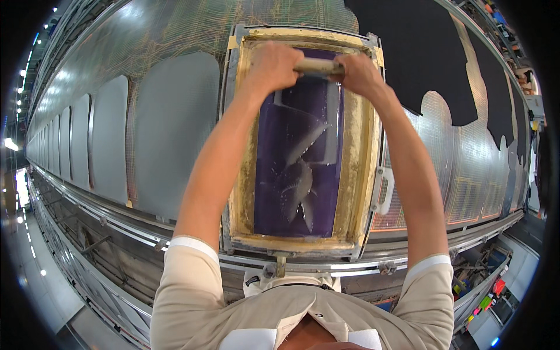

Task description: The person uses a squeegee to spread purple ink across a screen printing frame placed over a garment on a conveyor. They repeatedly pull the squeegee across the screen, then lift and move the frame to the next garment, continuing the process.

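A screen printing frame (356,221) with yellowish taped edges lies in front of me, its purple mesh (291,140) streaked with pale, wet-looking ink. At its far end, my left hand (274,67) and my right hand (359,73) are both closed on a wooden-handled squeegee (318,65), one at each end of the handle. The squeegee's blade is mostly hidden by its handle and my hands.
The long printing table (396,210) runs to both sides, with grey cut pieces (175,134) in a row at left and black pieces (396,46) at right. A metal rail (116,204) runs along the near edge. Assorted small coloured items (499,287) sit low at right.
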Available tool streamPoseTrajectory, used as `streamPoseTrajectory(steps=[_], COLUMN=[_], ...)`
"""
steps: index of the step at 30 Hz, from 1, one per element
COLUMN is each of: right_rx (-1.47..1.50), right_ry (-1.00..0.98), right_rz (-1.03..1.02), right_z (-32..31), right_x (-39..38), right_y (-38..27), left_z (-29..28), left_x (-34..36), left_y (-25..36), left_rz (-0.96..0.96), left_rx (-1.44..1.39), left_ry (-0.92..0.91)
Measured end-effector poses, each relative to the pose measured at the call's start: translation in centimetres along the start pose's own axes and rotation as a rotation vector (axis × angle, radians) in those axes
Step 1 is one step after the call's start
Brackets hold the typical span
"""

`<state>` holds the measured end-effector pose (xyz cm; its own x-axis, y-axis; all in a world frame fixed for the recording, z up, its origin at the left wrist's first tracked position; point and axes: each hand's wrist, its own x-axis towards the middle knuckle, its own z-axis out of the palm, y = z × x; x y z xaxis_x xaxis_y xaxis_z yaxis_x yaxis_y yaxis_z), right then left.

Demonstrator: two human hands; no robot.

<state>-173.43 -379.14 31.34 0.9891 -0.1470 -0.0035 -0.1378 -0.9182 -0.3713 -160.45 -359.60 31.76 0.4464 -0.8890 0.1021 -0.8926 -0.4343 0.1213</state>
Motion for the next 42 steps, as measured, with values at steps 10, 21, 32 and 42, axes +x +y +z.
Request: streamPoseTrajectory(steps=[10, 21, 32, 42], right_rx=[0.115, 0.057, -0.115, -0.048], right_ry=[0.046, -0.153, 0.006, -0.005], right_rz=[-0.065, -0.053, -0.058, 0.007], right_z=[5.1, 3.8, -1.1, -1.5], right_x=[-27.2, -29.5, -1.4, 5.2], right_y=[-12.8, -14.8, -0.6, 2.2], left_z=[-0.6, -2.1, -1.2, -0.1], left_x=[-27.0, -30.0, -1.9, 4.8], left_y=[14.5, 15.7, 1.3, -2.2], left_rz=[0.021, 0.031, 0.042, -0.013], left_rx=[-0.107, -0.116, 0.055, 0.075], left_ry=[0.002, -0.128, 0.001, 0.011])
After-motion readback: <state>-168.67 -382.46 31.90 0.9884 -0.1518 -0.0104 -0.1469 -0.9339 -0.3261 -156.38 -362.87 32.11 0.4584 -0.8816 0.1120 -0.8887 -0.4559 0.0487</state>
